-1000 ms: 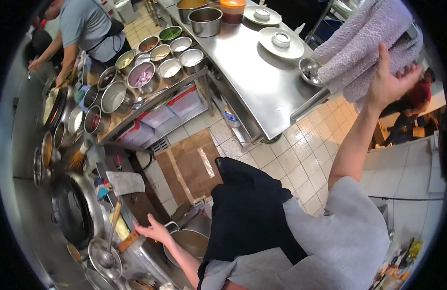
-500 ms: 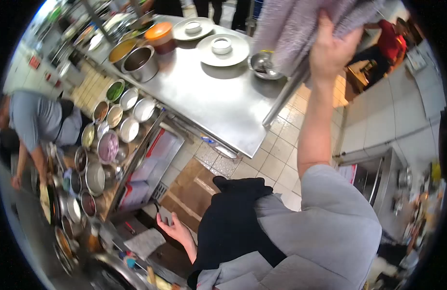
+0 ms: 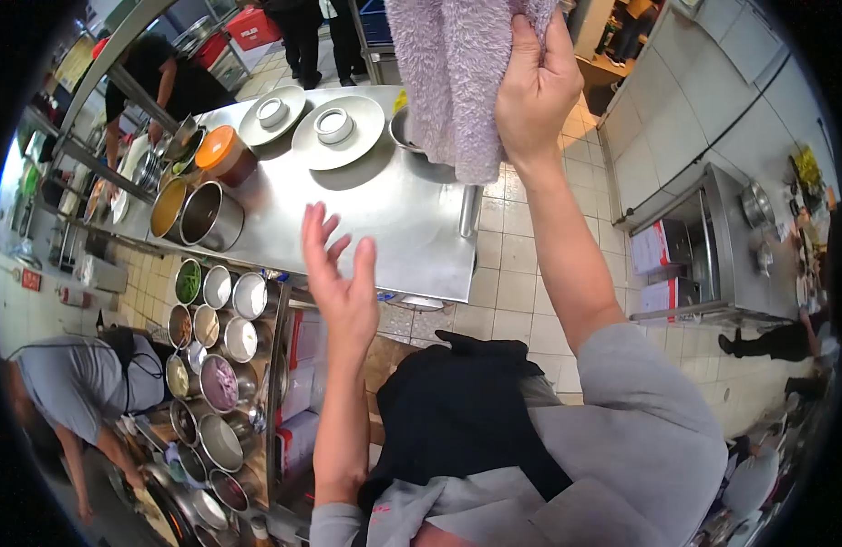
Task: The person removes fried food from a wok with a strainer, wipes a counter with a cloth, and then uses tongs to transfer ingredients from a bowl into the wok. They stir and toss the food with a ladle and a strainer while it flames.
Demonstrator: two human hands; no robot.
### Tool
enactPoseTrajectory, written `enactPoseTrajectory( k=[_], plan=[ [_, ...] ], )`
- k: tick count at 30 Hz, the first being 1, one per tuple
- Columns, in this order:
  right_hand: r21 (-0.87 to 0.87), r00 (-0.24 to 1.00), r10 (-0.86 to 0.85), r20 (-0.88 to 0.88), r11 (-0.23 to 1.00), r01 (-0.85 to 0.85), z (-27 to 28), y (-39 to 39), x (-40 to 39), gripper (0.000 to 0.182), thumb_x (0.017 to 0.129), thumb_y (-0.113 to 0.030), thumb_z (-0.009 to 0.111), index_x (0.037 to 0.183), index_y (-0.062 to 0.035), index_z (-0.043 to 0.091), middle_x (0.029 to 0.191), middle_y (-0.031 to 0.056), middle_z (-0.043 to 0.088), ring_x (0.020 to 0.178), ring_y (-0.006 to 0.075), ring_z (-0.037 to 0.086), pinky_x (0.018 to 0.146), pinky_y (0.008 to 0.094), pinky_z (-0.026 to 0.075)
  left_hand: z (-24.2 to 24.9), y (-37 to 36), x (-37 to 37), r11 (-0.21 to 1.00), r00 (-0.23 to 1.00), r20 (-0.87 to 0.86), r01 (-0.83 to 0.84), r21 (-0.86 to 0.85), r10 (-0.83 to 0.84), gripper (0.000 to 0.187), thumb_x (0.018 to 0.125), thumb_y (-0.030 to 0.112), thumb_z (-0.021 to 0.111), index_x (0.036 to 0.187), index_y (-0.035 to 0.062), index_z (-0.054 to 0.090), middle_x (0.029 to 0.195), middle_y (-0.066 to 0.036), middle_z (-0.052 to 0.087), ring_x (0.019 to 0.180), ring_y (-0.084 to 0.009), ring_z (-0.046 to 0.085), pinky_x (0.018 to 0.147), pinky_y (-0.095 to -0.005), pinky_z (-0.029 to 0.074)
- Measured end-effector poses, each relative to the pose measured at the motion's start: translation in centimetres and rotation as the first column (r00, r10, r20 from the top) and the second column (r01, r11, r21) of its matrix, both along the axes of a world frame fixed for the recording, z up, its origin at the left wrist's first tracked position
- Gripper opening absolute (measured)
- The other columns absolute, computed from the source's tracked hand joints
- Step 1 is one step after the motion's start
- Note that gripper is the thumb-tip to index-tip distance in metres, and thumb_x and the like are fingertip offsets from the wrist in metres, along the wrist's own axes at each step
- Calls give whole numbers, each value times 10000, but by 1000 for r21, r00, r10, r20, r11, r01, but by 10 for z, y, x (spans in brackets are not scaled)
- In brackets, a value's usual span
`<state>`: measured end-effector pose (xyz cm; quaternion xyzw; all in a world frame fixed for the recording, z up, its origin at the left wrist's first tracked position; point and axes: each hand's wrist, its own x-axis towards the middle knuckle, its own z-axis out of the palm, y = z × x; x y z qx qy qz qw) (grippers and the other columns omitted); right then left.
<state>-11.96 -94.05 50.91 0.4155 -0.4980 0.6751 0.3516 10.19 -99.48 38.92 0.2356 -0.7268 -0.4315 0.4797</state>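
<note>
My right hand (image 3: 535,87) is raised high with its fingers (image 3: 553,55) closed on a lilac towel (image 3: 457,82), which hangs down over the near right corner of the steel tabletop (image 3: 394,228) and hides part of a small metal bowl (image 3: 405,132) there. My left hand (image 3: 339,273) is lifted over the front edge of the same tabletop, fingers spread wide and holding nothing. The middle and near stretch of the tabletop is bare steel, so there is open room below my left palm; the right edge ends in a rounded rail beside the tiled floor (image 3: 521,283), which runs clear toward a steel cabinet (image 3: 713,246) at the right wall. On the far side of the tabletop stand two plates (image 3: 343,137) each carrying a small cup, and at the left end an orange-lidded tub (image 3: 222,153) and two steel pots (image 3: 207,214). Below the front edge a lower rack holds many small round tins (image 3: 222,319) of ingredients. A person in a grey shirt (image 3: 70,397) bends over at the lower left, well apart from my hands, and other people stand beyond the far end of the tabletop.
</note>
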Motion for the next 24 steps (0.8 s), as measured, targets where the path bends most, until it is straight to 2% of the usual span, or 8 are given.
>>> enactPoseTrajectory(
  k=[4,7,10,11,14,18,21,24],
  plan=[
    [15,991,89,97,996,-91,-1,6,11,340,909,-92,479,1226,31,488,1073,168,606,1002,210,572,875,281,410,38,-18,-36,959,964,21,267,-99,-266,549,876,131,541,1363,28,308,1369,-124,356,1154,-228,443,896,-321,415],
    [-7,994,-5,108,1000,6,-10,6,16,289,866,-80,568,1135,24,549,1009,65,627,897,111,555,814,247,432,71,-30,-69,912,917,-62,381,-153,-394,537,903,219,514,1365,37,308,1330,-118,396,1099,-190,459,876,-303,410],
    [73,981,-116,158,992,105,-13,18,22,343,848,-87,568,1175,7,528,955,135,646,875,184,609,788,294,459,110,-42,-105,840,825,-167,512,-179,-539,491,924,281,485,1329,39,350,1197,-81,484,1007,-136,471,839,-280,409],
    [16,986,-79,149,997,78,-13,16,23,256,882,-87,528,1107,26,575,932,54,653,830,88,564,755,236,450,118,-42,-112,809,785,-197,561,-178,-588,475,929,297,478,1311,38,369,1150,-67,512,976,-121,474,828,-274,409],
    [71,962,-41,271,997,22,-21,21,52,284,865,-70,507,1135,-6,567,869,130,663,770,161,624,696,287,474,130,-22,-121,725,705,-217,688,-26,-676,467,897,365,507,1188,4,449,1155,-199,541,1038,-246,537,874,-336,411],
    [123,945,-104,310,990,68,-66,20,77,262,868,-45,476,1107,14,563,841,130,647,738,143,607,672,283,471,111,11,-122,864,881,-146,389,-319,-450,392,888,315,515,1120,0,476,1034,-237,532,990,-395,506,856,-442,386],
    [107,917,-74,393,994,34,-69,31,114,265,873,-25,450,1114,22,548,814,136,630,715,151,605,648,279,469,103,18,-124,880,860,-200,438,-182,-470,397,876,297,540,1134,2,480,1011,-230,569,953,-375,550,833,-416,415],
    [27,925,-109,365,994,106,-73,40,128,267,881,-17,428,1122,22,535,805,135,617,695,161,607,622,279,468,113,38,-101,806,766,-276,589,-60,-581,331,873,239,562,1065,-30,534,941,-144,618,853,-202,579,786,-309,434]
  ],
)
